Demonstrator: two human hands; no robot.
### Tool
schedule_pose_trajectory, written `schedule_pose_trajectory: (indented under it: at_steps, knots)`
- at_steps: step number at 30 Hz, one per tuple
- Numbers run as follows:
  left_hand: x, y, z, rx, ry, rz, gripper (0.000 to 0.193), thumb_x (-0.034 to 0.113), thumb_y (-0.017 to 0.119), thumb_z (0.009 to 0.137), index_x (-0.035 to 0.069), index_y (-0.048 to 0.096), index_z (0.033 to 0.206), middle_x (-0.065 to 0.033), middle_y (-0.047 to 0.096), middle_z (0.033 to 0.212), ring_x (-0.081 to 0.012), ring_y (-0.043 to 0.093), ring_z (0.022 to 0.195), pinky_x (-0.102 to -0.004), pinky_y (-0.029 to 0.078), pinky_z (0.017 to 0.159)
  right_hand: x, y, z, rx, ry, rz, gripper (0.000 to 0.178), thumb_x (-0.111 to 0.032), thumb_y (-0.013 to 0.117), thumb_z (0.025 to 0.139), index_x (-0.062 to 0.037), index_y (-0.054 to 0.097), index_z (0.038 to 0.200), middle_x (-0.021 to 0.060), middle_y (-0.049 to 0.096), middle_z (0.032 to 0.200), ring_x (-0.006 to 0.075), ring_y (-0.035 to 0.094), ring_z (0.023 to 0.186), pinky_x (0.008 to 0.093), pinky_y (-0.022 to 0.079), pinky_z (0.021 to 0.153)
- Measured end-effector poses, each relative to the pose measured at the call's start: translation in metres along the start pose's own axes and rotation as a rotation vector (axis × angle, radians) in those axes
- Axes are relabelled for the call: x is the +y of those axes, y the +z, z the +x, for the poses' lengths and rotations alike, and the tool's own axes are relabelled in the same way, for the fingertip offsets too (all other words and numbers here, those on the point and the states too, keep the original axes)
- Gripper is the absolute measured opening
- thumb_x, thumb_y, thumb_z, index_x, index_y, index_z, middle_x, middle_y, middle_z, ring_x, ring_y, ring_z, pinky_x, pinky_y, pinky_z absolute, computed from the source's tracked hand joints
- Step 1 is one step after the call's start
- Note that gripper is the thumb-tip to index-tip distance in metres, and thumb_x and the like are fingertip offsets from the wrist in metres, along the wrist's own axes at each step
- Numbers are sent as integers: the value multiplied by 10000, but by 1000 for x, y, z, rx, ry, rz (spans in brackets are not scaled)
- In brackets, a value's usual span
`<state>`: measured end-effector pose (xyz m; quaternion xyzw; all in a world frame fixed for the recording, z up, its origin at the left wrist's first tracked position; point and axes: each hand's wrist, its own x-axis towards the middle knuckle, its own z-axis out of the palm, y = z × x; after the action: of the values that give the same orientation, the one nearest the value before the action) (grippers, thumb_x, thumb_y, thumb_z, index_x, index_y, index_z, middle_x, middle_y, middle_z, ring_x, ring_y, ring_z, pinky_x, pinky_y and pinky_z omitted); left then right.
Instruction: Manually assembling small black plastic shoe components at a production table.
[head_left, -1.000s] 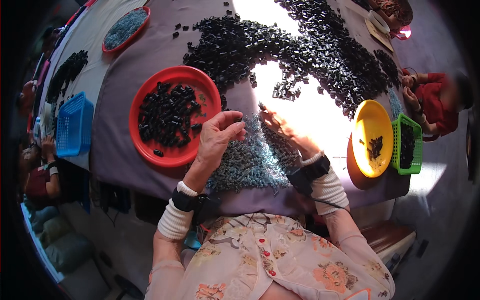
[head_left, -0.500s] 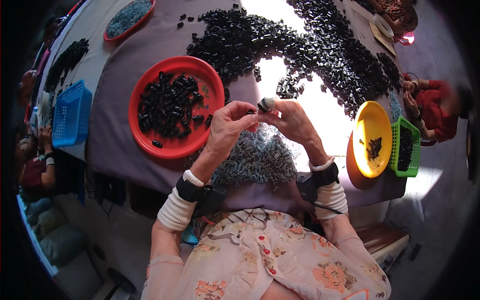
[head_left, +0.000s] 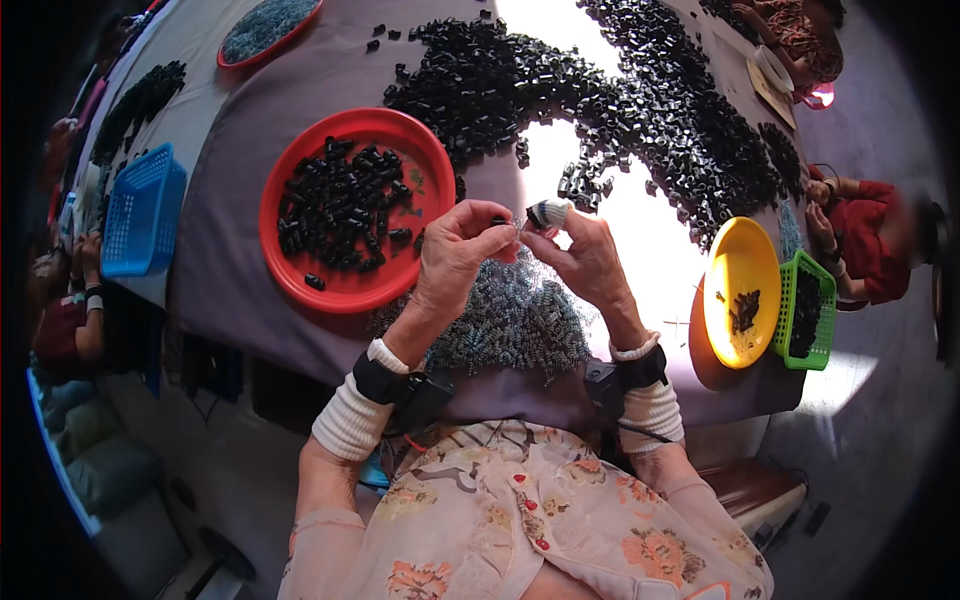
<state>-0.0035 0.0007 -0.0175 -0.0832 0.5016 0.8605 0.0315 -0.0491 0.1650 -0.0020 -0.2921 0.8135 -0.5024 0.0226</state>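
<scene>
Above the table's near edge my two hands meet at the fingertips. My left hand (head_left: 455,255) is closed in a pinch, with a small black plastic piece (head_left: 498,221) at its fingertips. Facing it, my right hand (head_left: 592,262) is closed too, thumb near the left fingertips; whatever it pinches is too small to make out. A white covering with dark stripes (head_left: 549,212) wraps one of its fingers. Beneath both hands lies a heap of small grey-blue coiled pieces (head_left: 510,325). To the left, a red round tray (head_left: 432,170) holds many black pieces (head_left: 335,215).
A large pile of black pieces (head_left: 600,95) spreads across the far table. At right stand a yellow plate (head_left: 740,270) and a green basket (head_left: 822,330); at left, a blue basket (head_left: 140,230). Another red tray (head_left: 270,60) is far left. Other people sit at both sides.
My right hand has drawn slightly away from the left and turned a little, so a narrow gap shows between the fingertips. My left hand stays nearly in place.
</scene>
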Motion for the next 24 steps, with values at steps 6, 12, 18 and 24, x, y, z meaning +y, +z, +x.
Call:
schedule_pose_trajectory:
  at_steps: [6, 12, 18, 24]
  knots:
    - [1, 1, -3, -32, -1, 8, 159, 31, 625, 808, 1, 581, 958, -59, 631, 819, -125, 628, 709, -248, 523, 654, -5, -4, -3, -1, 45, 87, 162, -159, 647, 810, -19, 585, 864, 69, 619, 693, 137, 605, 636, 266, 478, 587]
    - [4, 7, -5, -42, 84, 144, 149, 23, 609, 817, -5, 574, 959, -50, 624, 814, -102, 607, 706, -228, 503, 650, -7, -5, -2, -168, 256, 93, 201, -228, 585, 863, -31, 604, 831, 57, 596, 649, 122, 547, 576, 283, 434, 531]
    - [-1, 1, -5, -57, 48, 187, 143, 25, 612, 816, -6, 575, 950, -43, 619, 818, -90, 597, 696, -220, 495, 645, -10, 1, -2, 21, 123, 116, 186, -196, 624, 834, -16, 580, 815, 82, 597, 656, 139, 544, 558, 301, 432, 521]
    - [3, 2, -9, -32, 34, 171, 148, 27, 614, 815, -5, 579, 955, -45, 623, 832, -96, 607, 708, -224, 502, 659, -5, -3, -10, 62, 173, -21, 203, -184, 665, 800, -15, 607, 895, 105, 624, 690, 157, 599, 600, 284, 467, 542]
